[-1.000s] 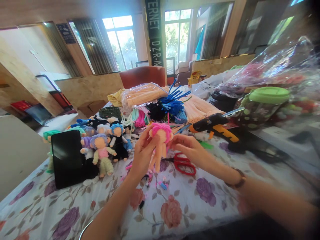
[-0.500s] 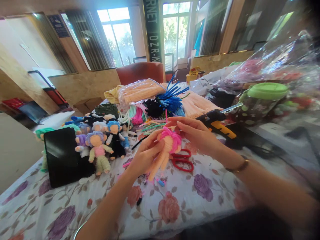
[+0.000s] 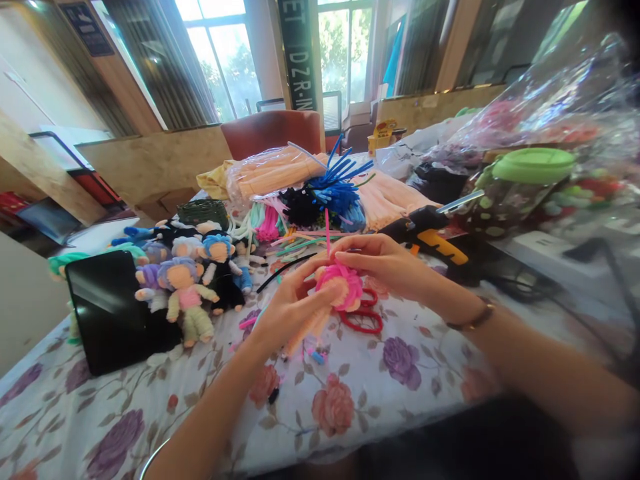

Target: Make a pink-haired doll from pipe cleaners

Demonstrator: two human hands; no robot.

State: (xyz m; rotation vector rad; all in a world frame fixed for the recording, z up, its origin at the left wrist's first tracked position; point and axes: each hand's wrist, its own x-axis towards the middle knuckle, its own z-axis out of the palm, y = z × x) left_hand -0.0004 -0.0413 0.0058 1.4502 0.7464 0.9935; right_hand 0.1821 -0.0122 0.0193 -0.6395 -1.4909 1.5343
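A small pipe-cleaner doll (image 3: pixel 342 288) with bright pink hair and a peach body is held above the table. My left hand (image 3: pixel 293 300) is closed round its body and head, thumb across the front. At the top of the head, my right hand (image 3: pixel 380 260) pinches the pink pipe cleaner (image 3: pixel 328 230), whose free end sticks up. The doll's legs hang down, partly behind my left hand. Below and to the right of the doll lie red-handled scissors (image 3: pixel 363 319), their blades hidden.
Several finished dolls (image 3: pixel 187 293) and a black tablet (image 3: pixel 113 310) stand at left. Bundled blue pipe cleaners (image 3: pixel 335 187) lie behind my hands. At right are a black-and-orange glue gun (image 3: pixel 425 230), a green-lidded jar (image 3: pixel 530 173) and cables.
My right fingers have closed in on the pink pipe cleaner at the doll's head. The doll has turned, and my left thumb now lies across its front. The camera view has shifted slightly.
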